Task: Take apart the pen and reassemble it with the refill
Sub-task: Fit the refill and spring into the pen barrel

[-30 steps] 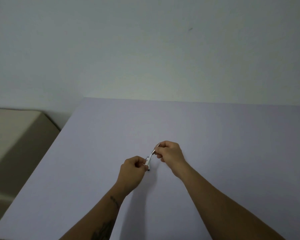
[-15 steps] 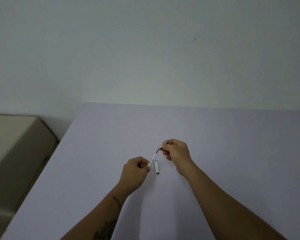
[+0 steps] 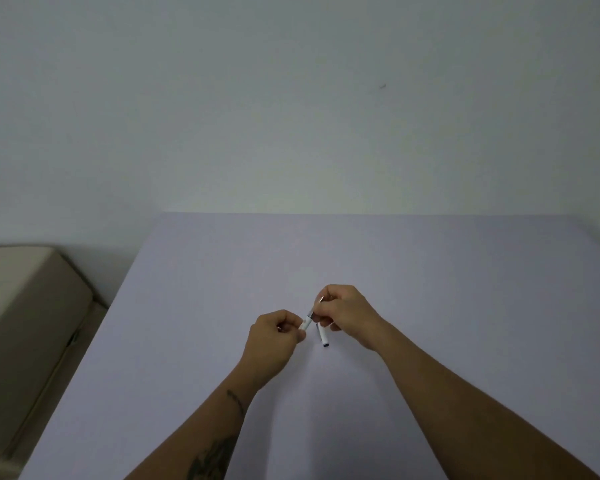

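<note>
Both hands work just above the middle of the pale table [image 3: 430, 271], well away from all its edges. The left hand [image 3: 274, 336] is curled, its thumb and forefinger pinching the white pen barrel [image 3: 304, 323] near its open end. The right hand [image 3: 343, 311] is likewise closed, pinching the thin refill [image 3: 315, 308], which runs slantwise from the mouth of the barrel up into its fingertips; a short pale tip shows above them. Whether the refill is entering the barrel or leaving it cannot be told from this view. A second white pen piece [image 3: 323, 337], short and with a dark end, lies loose on the table just beside and below the hands, touching neither.

By my judgement the pen is apart, and the work lies somewhere between pulling the refill and seating it again.

Several things could go amiss. The refill is slender and held at an angle to the barrel; if the two are not brought into line, it may bend or jam at the mouth. The pinch on each part is small, so a slip could drop either one. The loose piece is round and may roll toward an edge if a wrist brushes it. Any small spring inside could fall out unseen, though none is visible.
</note>
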A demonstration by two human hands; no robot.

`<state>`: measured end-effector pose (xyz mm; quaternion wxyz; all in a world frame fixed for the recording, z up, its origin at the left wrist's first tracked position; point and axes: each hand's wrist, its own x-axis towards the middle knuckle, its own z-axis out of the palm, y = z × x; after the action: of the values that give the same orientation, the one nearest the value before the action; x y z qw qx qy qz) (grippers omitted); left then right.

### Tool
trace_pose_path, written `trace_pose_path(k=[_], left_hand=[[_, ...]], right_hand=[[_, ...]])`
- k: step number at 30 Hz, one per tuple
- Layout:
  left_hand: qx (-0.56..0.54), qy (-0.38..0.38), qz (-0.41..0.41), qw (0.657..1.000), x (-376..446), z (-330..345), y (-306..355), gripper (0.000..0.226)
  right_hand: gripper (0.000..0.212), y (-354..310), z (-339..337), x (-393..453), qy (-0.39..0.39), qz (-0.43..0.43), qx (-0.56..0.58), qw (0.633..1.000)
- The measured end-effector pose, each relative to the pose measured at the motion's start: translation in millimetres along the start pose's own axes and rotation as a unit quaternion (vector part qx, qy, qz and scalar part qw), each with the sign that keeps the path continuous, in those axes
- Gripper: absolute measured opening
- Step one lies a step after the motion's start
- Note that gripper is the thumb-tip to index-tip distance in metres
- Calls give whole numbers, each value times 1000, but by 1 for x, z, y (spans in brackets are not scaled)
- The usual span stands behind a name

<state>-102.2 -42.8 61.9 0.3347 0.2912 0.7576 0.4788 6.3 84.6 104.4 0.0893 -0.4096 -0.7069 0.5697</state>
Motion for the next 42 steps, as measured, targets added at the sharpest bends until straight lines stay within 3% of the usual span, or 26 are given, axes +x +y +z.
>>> trace_pose_path(k=[5, 10, 12, 14, 18, 24, 30, 35, 37, 42], left_hand=[[-22, -16, -11, 1000, 2, 0, 5, 9], [-12, -28, -13, 999, 4, 3, 14, 9], [-12, -33, -11, 999, 5, 5, 15, 9], [-1, -41, -7, 999, 3, 7, 14, 9], [7, -50, -11, 999, 0, 10, 10, 12], [15, -46, -27, 998, 1, 5, 6, 7], [4, -48, -19, 999, 4, 1, 11, 11], [4, -52, -12, 999, 1, 2, 11, 11], [0, -51, -14, 999, 0, 1, 10, 11], [-8, -40, -18, 999, -1, -1, 12, 15]], right_hand=[[20, -2, -15, 2, -19, 6, 15, 1000], [9, 2, -18, 4, -35, 20, 45, 998], [7, 3, -16, 3, -20, 16, 33, 999], [18, 6, -12, 3, -4, 11, -8, 1000], [25, 7, -10, 2, -31, 32, -56, 997], [16, 9, -15, 2, -68, 60, 106, 990], [7, 9, -6, 1, -21, 59, 134, 989], [28, 10, 6, 1, 21, 28, 73, 997], [23, 9, 6, -1, 11, 35, 73, 997], [23, 9, -7, -2, -71, 92, 227, 967]])
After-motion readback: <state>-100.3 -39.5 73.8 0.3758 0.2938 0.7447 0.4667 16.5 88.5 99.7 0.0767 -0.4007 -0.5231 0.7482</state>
